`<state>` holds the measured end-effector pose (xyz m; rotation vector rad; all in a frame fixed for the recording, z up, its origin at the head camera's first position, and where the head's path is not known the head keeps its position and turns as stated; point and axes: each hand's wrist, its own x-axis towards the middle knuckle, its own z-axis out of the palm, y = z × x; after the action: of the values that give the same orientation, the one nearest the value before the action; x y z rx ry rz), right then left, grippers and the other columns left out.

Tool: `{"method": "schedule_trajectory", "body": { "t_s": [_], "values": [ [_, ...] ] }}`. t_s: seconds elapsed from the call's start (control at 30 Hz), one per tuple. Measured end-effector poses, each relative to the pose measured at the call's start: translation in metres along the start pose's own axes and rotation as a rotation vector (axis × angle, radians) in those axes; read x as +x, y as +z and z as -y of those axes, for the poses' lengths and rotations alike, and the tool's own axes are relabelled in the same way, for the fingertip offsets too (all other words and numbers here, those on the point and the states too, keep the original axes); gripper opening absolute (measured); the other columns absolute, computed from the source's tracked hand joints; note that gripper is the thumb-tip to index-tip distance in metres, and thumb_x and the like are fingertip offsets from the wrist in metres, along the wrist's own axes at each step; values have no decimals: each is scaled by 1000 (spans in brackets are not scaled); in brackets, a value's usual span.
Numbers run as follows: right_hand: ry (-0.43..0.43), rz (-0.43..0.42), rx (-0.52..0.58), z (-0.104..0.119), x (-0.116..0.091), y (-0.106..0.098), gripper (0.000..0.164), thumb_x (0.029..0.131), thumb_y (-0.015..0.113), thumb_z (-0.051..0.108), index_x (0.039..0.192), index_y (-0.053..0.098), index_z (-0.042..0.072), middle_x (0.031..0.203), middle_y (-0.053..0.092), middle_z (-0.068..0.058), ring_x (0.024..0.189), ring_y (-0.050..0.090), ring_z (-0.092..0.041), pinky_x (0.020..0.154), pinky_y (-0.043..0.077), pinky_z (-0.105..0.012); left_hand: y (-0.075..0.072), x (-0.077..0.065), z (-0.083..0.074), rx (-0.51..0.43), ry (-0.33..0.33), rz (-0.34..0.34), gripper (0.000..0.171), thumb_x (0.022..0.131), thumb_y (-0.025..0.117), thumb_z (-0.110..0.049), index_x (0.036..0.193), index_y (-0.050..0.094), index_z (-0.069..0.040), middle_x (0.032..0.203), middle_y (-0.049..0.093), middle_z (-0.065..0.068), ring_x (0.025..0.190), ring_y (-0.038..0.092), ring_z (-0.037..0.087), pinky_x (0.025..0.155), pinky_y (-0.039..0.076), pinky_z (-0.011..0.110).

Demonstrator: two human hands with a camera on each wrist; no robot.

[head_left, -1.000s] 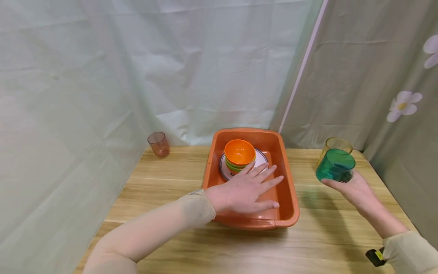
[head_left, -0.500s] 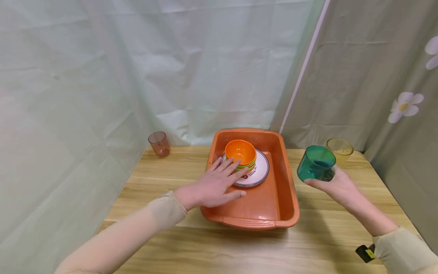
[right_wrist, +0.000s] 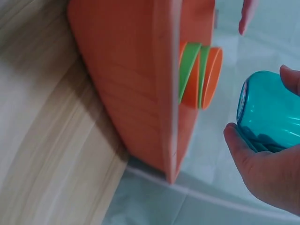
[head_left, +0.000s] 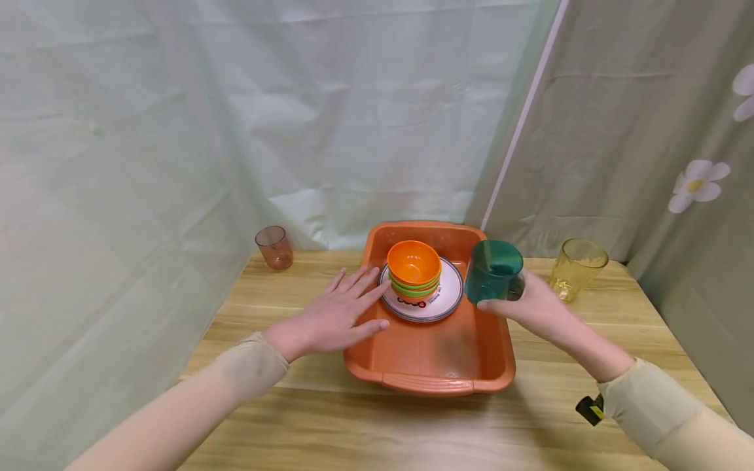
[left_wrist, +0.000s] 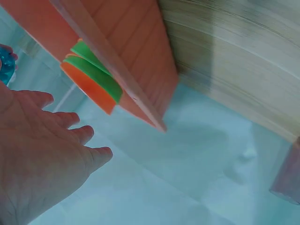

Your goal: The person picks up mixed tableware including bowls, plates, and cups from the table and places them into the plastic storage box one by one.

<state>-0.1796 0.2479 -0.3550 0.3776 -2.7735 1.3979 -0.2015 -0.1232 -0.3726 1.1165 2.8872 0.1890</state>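
My right hand (head_left: 538, 304) grips a teal see-through cup (head_left: 491, 271) and holds it up over the right side of an orange plastic basin (head_left: 432, 384). The right wrist view shows the cup (right_wrist: 269, 110) between thumb and fingers, above the basin's rim. With fingers spread, my left hand (head_left: 332, 314) hovers palm down at the basin's left edge, holding nothing. Inside the basin, a stack of orange and green bowls (head_left: 414, 265) stands on a white plate with a dark rim (head_left: 450, 288). In the left wrist view the left hand (left_wrist: 47, 150) is beside the basin wall.
A yellow see-through cup (head_left: 577, 265) stands on the wooden table (head_left: 330, 418) to the right of the basin. A pinkish-brown see-through cup (head_left: 274, 248) stands at the back left. Pale curtains (head_left: 365, 118) hang behind and along both sides.
The right hand has carried the teal cup leftward, from in front of the yellow cup to over the basin. The left hand has drawn back left from above the basin.
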Motion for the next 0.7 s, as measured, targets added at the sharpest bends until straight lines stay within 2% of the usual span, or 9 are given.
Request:
{"method": "schedule_trajectory", "body": {
  "t_s": [0.1,0.23,0.37,0.53,0.63,0.7],
  "values": [
    [-33,18,6,8,6,7,69,83,87,33,138,55,5,127,67,-14,117,62,-32,98,50,-54,-1,-5,3,1,-24,6,79,102,30,-70,165,17,-25,171,4,3,157,1,27,123,1,55],
    [-24,56,21,18,14,18,70,82,88,35,137,55,8,127,67,-11,115,61,-30,98,51,-53,-1,-9,6,14,-26,-5,78,103,31,-69,165,20,-24,171,7,4,157,4,30,123,2,56],
    [-28,87,42,27,20,27,71,80,89,33,135,54,7,124,66,-9,111,61,-29,95,53,-49,-1,-10,7,15,-17,-16,78,103,33,-68,165,24,-21,171,9,5,156,7,32,123,3,57],
    [-35,105,42,31,25,36,67,80,89,33,132,56,5,121,66,-9,108,61,-28,93,53,-45,-1,-9,7,12,-36,6,79,102,30,-71,165,19,-25,171,4,1,157,3,29,124,0,54],
    [-34,116,50,31,26,38,66,80,89,33,131,56,6,120,67,-9,107,61,-27,93,53,-45,-3,-7,6,-39,-46,0,80,102,30,-72,165,18,-25,171,7,1,157,6,29,124,3,54],
    [-33,124,54,32,26,39,67,81,89,32,132,55,6,121,66,-9,107,62,-27,93,53,-45,-6,-3,4,-135,-57,-14,81,101,35,-71,165,18,-25,171,11,1,156,10,28,124,9,52]
  ]
}}
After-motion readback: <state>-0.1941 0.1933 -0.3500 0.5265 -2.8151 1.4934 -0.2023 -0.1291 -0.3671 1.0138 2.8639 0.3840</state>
